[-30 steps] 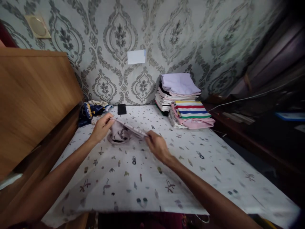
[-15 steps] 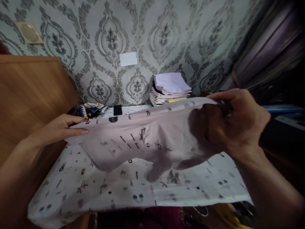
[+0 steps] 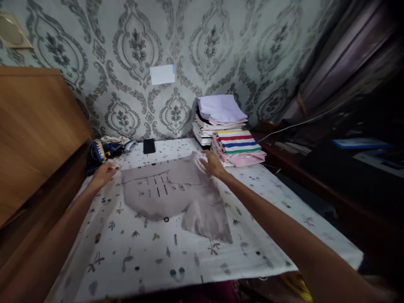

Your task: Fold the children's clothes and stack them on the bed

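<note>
To flatten the grey garment (image 3: pixel 151 202) at frame centre on the tabletop (image 3: pixel 126 261), we should draw its top edge evenly taut between the loosely curled left hand (image 3: pixel 104 173) and half-closed right hand (image 3: pixel 213 164); whether either grips it, we cannot tell.

The pinkish-gray cloth (image 3: pixel 170 198) had been up in the air, pulled wide. Now I had it down on the surface (image 3: pixel 151 256), spread out, with one piece poking toward the near edge. My right hand (image 3: pixel 213 165) had gone lower and farther off, to the cloth's top right corner. My left hand (image 3: pixel 103 174) had moved farther away too, just beside the left edge. The striped cloth (image 3: pixel 238 142), covered up a moment before, showed again.
</note>
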`<state>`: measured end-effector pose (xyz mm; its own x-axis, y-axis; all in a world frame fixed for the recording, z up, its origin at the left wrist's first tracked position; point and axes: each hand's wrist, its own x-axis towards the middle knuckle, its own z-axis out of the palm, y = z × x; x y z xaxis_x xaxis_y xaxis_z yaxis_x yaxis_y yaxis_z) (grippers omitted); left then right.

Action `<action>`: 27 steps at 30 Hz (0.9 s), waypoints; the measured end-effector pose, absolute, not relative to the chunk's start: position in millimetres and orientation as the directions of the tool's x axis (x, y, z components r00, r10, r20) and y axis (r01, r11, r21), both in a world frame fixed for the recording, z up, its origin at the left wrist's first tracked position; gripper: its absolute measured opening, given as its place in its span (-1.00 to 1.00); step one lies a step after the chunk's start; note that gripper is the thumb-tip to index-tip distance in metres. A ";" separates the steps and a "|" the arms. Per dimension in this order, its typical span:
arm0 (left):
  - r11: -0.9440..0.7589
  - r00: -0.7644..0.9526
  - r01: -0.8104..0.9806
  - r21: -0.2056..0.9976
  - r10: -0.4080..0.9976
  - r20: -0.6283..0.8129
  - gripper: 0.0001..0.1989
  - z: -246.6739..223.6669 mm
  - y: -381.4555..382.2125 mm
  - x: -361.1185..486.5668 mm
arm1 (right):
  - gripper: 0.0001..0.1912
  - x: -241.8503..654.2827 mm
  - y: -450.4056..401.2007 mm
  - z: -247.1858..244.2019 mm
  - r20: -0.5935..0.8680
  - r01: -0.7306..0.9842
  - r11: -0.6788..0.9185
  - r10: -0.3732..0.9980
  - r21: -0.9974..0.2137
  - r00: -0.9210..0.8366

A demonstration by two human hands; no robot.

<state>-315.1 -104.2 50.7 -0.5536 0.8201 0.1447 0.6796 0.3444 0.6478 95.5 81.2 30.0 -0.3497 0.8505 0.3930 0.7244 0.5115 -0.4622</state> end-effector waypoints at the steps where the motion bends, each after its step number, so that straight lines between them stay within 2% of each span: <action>1: 0.347 -0.540 0.714 0.609 0.826 0.161 -0.71 38.6 -110.4 -314.3 | -0.65 105.1 70.7 15.9 0.372 0.735 0.513 0.851 -0.443 -0.369; 4: 0.338 -0.466 0.816 0.469 0.864 0.189 -0.67 14.0 -144.6 -299.3 | -0.62 142.9 24.1 -16.7 0.304 0.800 0.483 0.869 -0.355 -0.390; 7: 0.410 -0.462 0.824 0.391 0.886 0.046 -0.56 6.6 -182.6 -269.1 | -0.62 172.9 -26.8 -32.9 0.274 0.867 0.433 0.890 -0.246 -0.366; 9: 0.432 -0.462 0.812 0.393 0.886 -0.019 -0.51 6.4 -198.1 -247.5 | -0.61 180.5 -53.3 -35.1 0.290 0.885 0.414 0.892 -0.211 -0.348; 11: 0.409 -0.438 0.814 0.414 0.898 -0.025 -0.52 6.8 -203.1 -229.9 | -0.65 179.1 -70.8 -31.6 0.299 0.881 0.425 0.885 -0.210 -0.356; 13: 0.350 -0.395 0.819 0.455 0.918 0.006 -0.58 6.9 -200.4 -217.8 | -0.71 173.4 -80.4 -24.0 0.274 0.856 0.448 0.883 -0.258 -0.380; 15: 0.280 -0.367 0.787 0.550 0.929 0.052 -0.65 8.1 -195.2 -210.7 | -0.71 168.3 -85.7 -13.7 0.201 0.822 0.431 0.902 -0.371 -0.382; 17: 0.240 -0.396 0.661 0.711 0.916 0.058 -0.68 11.6 -191.9 -207.5 | -0.67 167.2 -91.1 -2.1 0.114 0.771 0.355 0.930 -0.529 -0.350; 20: 0.206 -0.485 0.236 0.950 0.872 -0.069 -0.65 21.1 -193.7 -208.3 | -0.57 172.1 -104.5 14.0 -0.035 0.607 0.173 0.948 -0.776 -0.315; 23: 0.143 -0.517 -0.161 0.976 0.831 -0.207 -0.61 31.5 -200.3 -213.2 | -0.48 179.6 -122.3 22.5 -0.207 0.411 -0.042 0.908 -0.911 -0.365; 25: 0.132 -0.536 -0.263 0.956 0.804 -0.258 -0.62 36.0 -205.3 -216.5 | -0.45 185.2 -131.7 21.8 -0.282 0.365 -0.129 0.869 -0.922 -0.407; 27: 0.159 -0.567 -0.269 0.950 0.771 -0.290 -0.63 36.6 -210.9 -219.1 | -0.47 192.2 -135.8 17.5 -0.321 0.444 -0.108 0.839 -0.890 -0.440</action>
<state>-219.1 -210.9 36.6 -0.5669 0.7711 -0.2900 -0.2689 0.1595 0.9499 192.2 -135.8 17.5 -0.4397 0.8388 -0.3212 0.4439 -0.1080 -0.8895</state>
